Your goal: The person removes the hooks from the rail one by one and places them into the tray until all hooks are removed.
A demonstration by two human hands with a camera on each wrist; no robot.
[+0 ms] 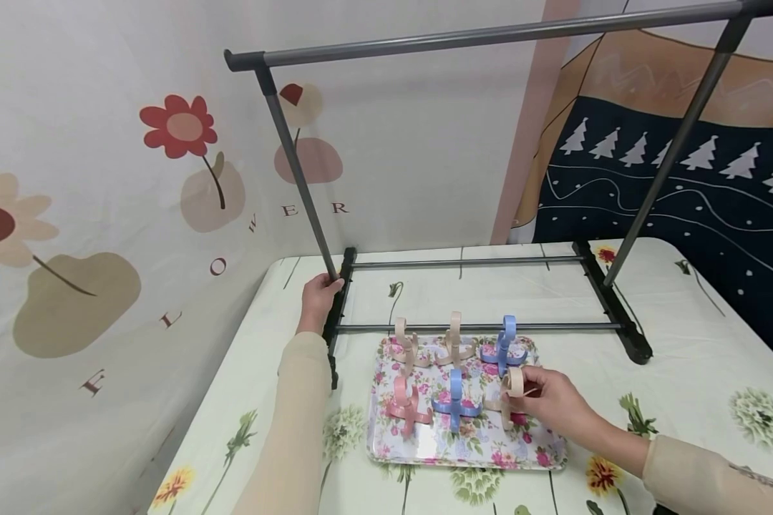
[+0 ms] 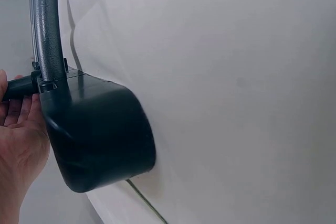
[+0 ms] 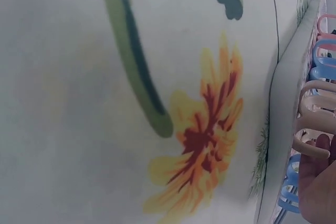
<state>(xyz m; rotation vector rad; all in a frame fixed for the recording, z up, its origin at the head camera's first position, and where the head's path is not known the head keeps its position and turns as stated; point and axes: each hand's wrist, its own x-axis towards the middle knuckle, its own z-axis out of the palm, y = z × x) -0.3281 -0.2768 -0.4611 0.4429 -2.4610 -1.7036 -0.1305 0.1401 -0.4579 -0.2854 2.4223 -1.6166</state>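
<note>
A grey-and-black garment rack (image 1: 304, 179) stands on the table, and my left hand (image 1: 318, 302) grips its left base by the foot of the upright. The black end of that base (image 2: 105, 135) hides part of the hand in the left wrist view. At the front right of a floral tray (image 1: 464, 463), my right hand (image 1: 557, 404) pinches a beige multi-prong hook (image 1: 514, 383) by its upper loop. Several similar hooks stand on the tray: a pink hook (image 1: 408, 408) and a blue hook (image 1: 456, 402) in front, two beige hooks and another blue hook (image 1: 504, 349) behind.
A flower-printed cloth (image 1: 264, 386) covers the table. The rack's lower front bar (image 1: 567, 327) runs just behind the tray, and its top bar (image 1: 477, 36) spans high above. A printed curtain (image 1: 412, 157) hangs behind and to the left.
</note>
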